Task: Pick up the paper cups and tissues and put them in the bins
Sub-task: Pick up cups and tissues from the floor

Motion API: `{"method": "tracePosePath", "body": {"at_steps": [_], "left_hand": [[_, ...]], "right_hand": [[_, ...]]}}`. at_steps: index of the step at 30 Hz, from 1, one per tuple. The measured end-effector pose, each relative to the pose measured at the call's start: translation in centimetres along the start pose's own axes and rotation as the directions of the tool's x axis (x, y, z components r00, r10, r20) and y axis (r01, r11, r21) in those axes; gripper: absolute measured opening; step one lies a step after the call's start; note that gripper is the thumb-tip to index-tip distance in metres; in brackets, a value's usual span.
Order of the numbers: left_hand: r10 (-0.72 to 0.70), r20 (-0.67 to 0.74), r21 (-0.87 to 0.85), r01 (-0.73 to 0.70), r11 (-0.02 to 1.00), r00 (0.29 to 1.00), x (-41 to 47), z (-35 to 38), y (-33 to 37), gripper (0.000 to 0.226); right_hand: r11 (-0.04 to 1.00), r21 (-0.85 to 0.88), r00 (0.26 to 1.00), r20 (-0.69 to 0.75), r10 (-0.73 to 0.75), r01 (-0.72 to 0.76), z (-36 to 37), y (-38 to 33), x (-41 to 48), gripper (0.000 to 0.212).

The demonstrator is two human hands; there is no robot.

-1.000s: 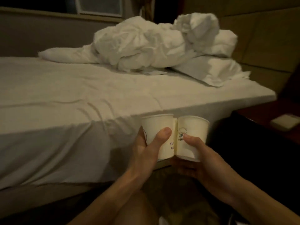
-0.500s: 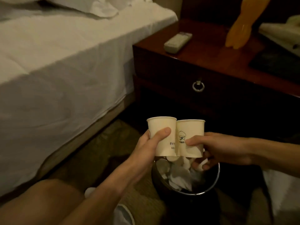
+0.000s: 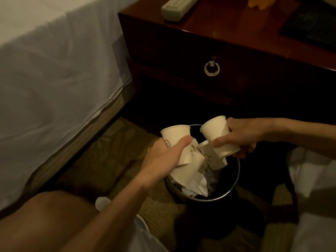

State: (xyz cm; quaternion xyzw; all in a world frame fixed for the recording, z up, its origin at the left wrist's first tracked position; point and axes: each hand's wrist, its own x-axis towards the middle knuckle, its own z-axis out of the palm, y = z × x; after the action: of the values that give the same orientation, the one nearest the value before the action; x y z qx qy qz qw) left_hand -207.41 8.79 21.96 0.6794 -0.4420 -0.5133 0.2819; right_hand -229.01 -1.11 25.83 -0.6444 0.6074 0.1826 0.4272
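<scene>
My left hand [image 3: 163, 157] grips a white paper cup [image 3: 175, 138], tilted with its mouth up and to the left. A second white paper cup [image 3: 217, 132] is held in my right hand [image 3: 240, 137], its base pointing down and right. Both cups hang just above a round black bin [image 3: 234, 180] with a metal rim on the floor. Inside the bin lie other paper cups [image 3: 212, 157] and crumpled white tissues [image 3: 197, 184].
A dark wooden nightstand [image 3: 227, 57] with a ring-pull drawer stands behind the bin, a remote control [image 3: 177, 7] on top. The bed [image 3: 54, 60] with a white sheet fills the left. My bare knee [image 3: 45, 220] is at the bottom left on patterned carpet.
My view swung from the bed down to the bin beside the nightstand. Both hands lowered the cups over the bin and tilted them apart.
</scene>
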Motion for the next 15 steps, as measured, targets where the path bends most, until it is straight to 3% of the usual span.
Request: {"method": "tracePosePath", "body": {"at_steps": [4, 6, 10, 13, 15], "left_hand": [[0.005, -0.081, 0.047, -0.001, 0.999, 0.997, 0.2, -0.6, 0.2, 0.069], [0.009, -0.071, 0.034, -0.006, 0.999, 0.997, 0.4, -0.7, 0.1, 0.065], [0.040, -0.059, 0.017, -0.039, 0.999, 0.997, 0.6, -0.7, 0.0, 0.060], [0.054, -0.062, 0.001, -0.054, 0.999, 0.997, 0.7, -0.7, 0.1, 0.061], [0.079, -0.086, -0.018, -0.081, 0.997, 0.993, 0.9, -0.7, 0.3, 0.063]], "right_hand": [[0.928, -0.367, 0.996, 0.044, 0.082, -0.060, 2.4, 0.6, 0.1, 0.071], [0.883, -0.468, 0.999, 0.021, 0.033, -0.020, 3.8, 1.0, 0.7, 0.069], [0.795, -0.595, 0.993, 0.099, -0.070, 0.116, 6.5, 1.8, 1.1, 0.044], [0.644, -0.758, 0.994, 0.104, -0.039, 0.104, 6.6, 1.7, 0.7, 0.062], [0.658, -0.749, 0.996, 0.031, -0.088, 0.081, 4.6, 0.5, 0.4, 0.071]]}}
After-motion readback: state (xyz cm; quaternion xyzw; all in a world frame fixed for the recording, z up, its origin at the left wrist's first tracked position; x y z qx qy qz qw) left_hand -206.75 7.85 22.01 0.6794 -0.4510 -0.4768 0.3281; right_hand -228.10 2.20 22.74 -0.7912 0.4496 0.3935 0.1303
